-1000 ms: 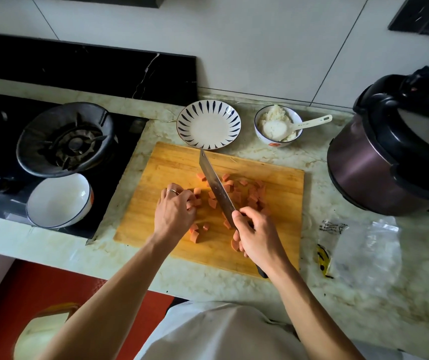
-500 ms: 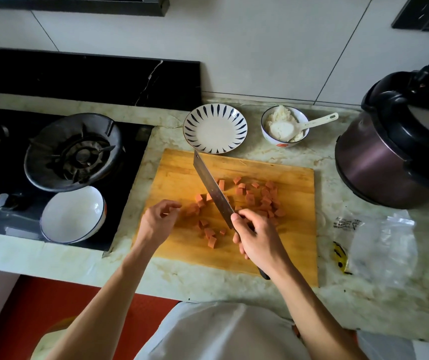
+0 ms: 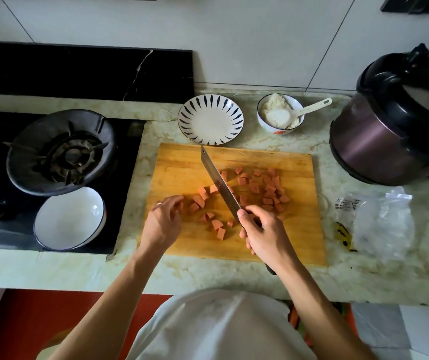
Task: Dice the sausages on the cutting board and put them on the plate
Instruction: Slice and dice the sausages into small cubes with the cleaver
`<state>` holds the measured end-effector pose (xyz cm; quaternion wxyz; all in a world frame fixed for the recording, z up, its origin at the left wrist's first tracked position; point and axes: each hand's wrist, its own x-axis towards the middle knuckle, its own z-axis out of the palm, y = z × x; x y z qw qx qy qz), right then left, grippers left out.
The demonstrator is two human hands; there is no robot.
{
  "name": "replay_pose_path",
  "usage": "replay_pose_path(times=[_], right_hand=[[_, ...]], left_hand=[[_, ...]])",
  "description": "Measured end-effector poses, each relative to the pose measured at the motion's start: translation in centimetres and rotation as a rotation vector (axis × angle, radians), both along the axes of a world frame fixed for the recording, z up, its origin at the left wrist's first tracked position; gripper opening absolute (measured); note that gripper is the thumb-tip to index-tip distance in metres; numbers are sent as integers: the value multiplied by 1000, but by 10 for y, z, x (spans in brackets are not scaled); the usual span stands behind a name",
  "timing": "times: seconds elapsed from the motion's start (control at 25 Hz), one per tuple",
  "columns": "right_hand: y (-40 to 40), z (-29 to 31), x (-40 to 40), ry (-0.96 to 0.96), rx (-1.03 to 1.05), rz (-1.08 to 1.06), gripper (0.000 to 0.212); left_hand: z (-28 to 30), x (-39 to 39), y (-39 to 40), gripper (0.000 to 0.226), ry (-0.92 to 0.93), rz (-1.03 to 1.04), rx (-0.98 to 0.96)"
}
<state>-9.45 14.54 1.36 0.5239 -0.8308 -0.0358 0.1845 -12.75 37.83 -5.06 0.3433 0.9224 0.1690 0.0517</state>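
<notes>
Several pink sausage cubes (image 3: 268, 189) lie scattered over the wooden cutting board (image 3: 179, 167). My right hand (image 3: 265, 233) grips the handle of a cleaver (image 3: 218, 183), whose blade runs diagonally across the board among the cubes, tip toward the plate. My left hand (image 3: 162, 223) hovers at the board's left side, fingers loosely curled, holding nothing, its fingertips close to a few cubes (image 3: 199, 201). The white plate with dark blue stripes (image 3: 210, 120) stands bare just beyond the board's far edge.
A bowl of rice with a white spoon (image 3: 281, 115) sits right of the plate. A dark rice cooker (image 3: 395, 126) fills the right. A gas burner (image 3: 61, 152) and a white bowl (image 3: 69, 219) are on the left. A plastic bag (image 3: 379, 224) lies right of the board.
My left hand has let go of the sausage pieces and drawn back to the left. The cleaver stays in my right hand at nearly the same angle.
</notes>
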Motion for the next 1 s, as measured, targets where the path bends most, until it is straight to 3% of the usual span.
replay_pose_path(times=[0.2,0.44,0.72,0.84,1.0], right_hand=[[0,0,2,0,-34,-18,19],[1,1,4,12,-25,-48,21],[10,2,12,62,25,-13,20],[18,2,21,87,60,-8,19],[36,3,38,110,84,1,19]], left_hand=[[2,19,-9,39,46,-154,126],[5,43,-16,32,230,-100,227],[21,44,8,12,225,74,-223],[22,48,11,12,155,106,-232],[8,72,18,14,72,172,-94]])
